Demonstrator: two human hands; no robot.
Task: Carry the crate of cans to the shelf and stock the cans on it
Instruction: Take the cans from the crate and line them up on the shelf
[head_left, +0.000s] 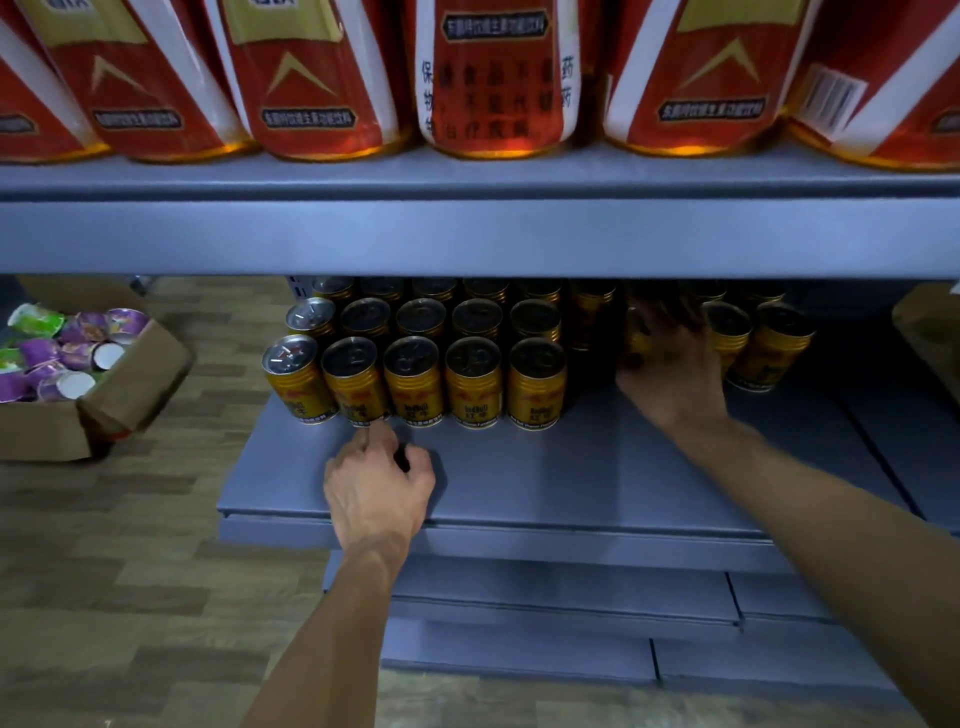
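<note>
Several gold cans (472, 382) stand upright in neat rows on the grey shelf (571, 467). My left hand (376, 486) rests on the shelf board just in front of the front row, its fingers curled, one fingertip touching the base of a front can (356, 382). My right hand (670, 358) reaches deeper under the upper shelf and grips a gold can (636, 332), largely hidden by the fingers. More gold cans (769, 345) stand to the right of that hand. The crate is not in view.
The upper shelf edge (478, 234) overhangs the cans, with large red bottles (493, 78) above. A cardboard box (104, 395) of purple and green cups sits on the wooden floor at left. Lower grey shelf boards (561, 597) lie below.
</note>
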